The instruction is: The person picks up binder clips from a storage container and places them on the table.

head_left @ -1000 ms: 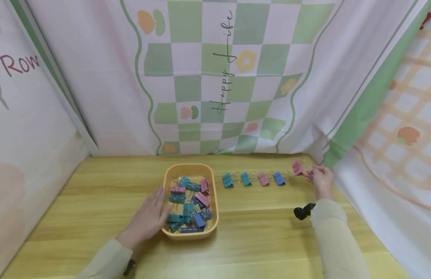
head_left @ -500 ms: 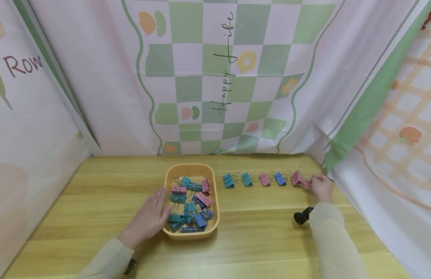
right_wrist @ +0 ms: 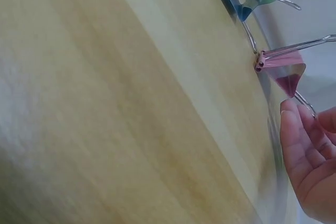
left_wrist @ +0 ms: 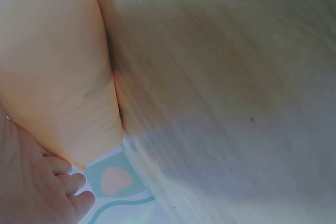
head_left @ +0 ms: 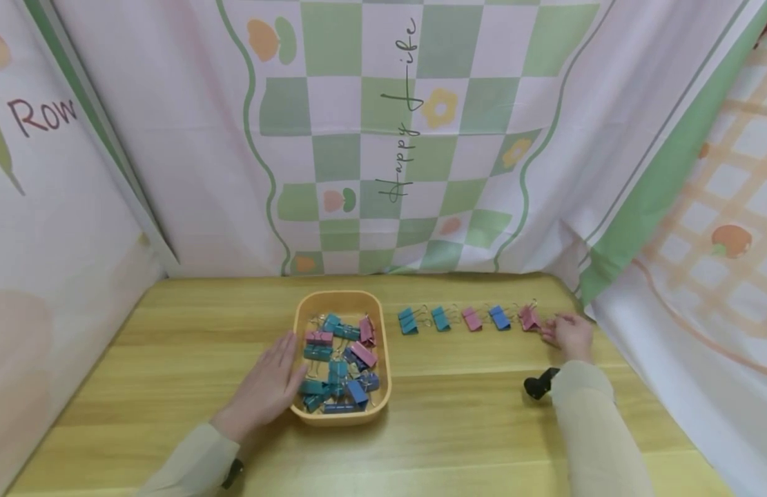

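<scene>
My left hand (head_left: 265, 386) lies with straight fingers along the left wall of an orange plastic tray (head_left: 385, 366), which holds several teal, pink and blue binder clips. In the left wrist view its fingers (left_wrist: 71, 182) show beside the tray's outer wall (left_wrist: 58, 66). At the right end of a row on the table, my right hand (head_left: 572, 336) is beside a pink binder clip (head_left: 529, 317). In the right wrist view, fingertips and thumb are parted around the lower wire handle of this pink clip (right_wrist: 283, 69), whose other handle sticks up.
To the left in the row lie a blue clip (head_left: 499, 317), another pink clip (head_left: 472, 319) and two teal clips, one nearest the tray (head_left: 408, 321). A checkered cloth (head_left: 389, 138) hangs along the back edge of the wooden table (head_left: 458, 428).
My right hand has brought the pink clip down and toward me into line with the row, and its fingers have loosened beside the handle. My left hand stays at the tray.
</scene>
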